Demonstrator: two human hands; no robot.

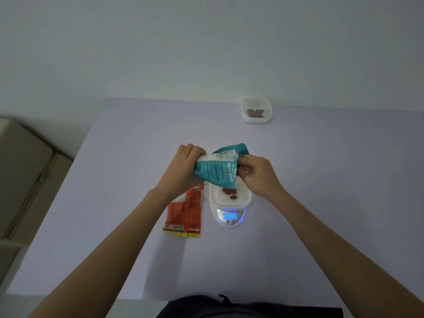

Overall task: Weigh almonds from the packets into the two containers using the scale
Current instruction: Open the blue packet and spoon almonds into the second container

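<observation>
Almonds [230, 193], about four, lie under one teal packet [215, 171] clasped by both hands' grip.

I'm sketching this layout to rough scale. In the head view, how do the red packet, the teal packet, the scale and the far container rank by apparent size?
1. red packet
2. teal packet, crumpled and part hidden by both hands, so close to the red one
3. scale, mostly covered
4. far container, smallest, though distance shrinks it

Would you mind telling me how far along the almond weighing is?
Done: far container already holds almonds. In hand: both hands, left hand and right hand, tip the teal packet over the container on the scale, a few almonds in. Left: fill it; the red packet lies aside.
</observation>
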